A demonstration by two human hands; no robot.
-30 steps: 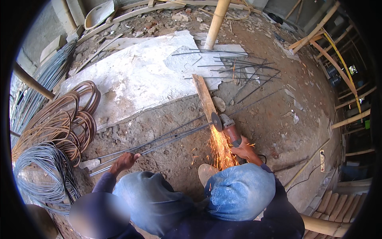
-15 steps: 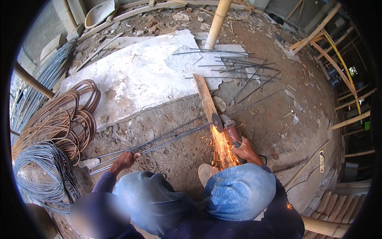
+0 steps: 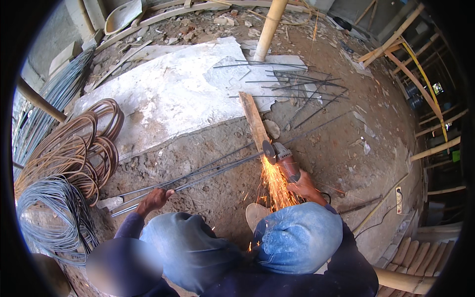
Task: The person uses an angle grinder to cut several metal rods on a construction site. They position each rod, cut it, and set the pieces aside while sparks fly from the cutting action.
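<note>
My right hand (image 3: 305, 187) is wrapped round the body of a red-brown angle grinder (image 3: 288, 167). The grinder's dark disc (image 3: 268, 150) meets several thin steel rods (image 3: 217, 170) beside a wooden plank (image 3: 254, 119), and orange sparks (image 3: 277, 185) stream from it toward my shoe (image 3: 257, 216). On the left, my left hand (image 3: 155, 200) is closed on the steel rods, its thumb lying along them. The rods run slantwise over the dirt from near my left hand to the disc. Exactly where the disc touches them is too small to make out.
Short cut rods (image 3: 297, 89) lie scattered beyond the plank, near an upright bamboo pole (image 3: 271, 29). Coils of rusty rod (image 3: 94, 143) and grey wire (image 3: 54, 218) are heaped at left. A pale sheet (image 3: 173, 94) covers the ground; a power strip (image 3: 399, 200) sits at right.
Both hands and the grinder stay almost in place. The spark stream has shifted shape, with a few sparks now near my knees and a thin streak at the upper right.
</note>
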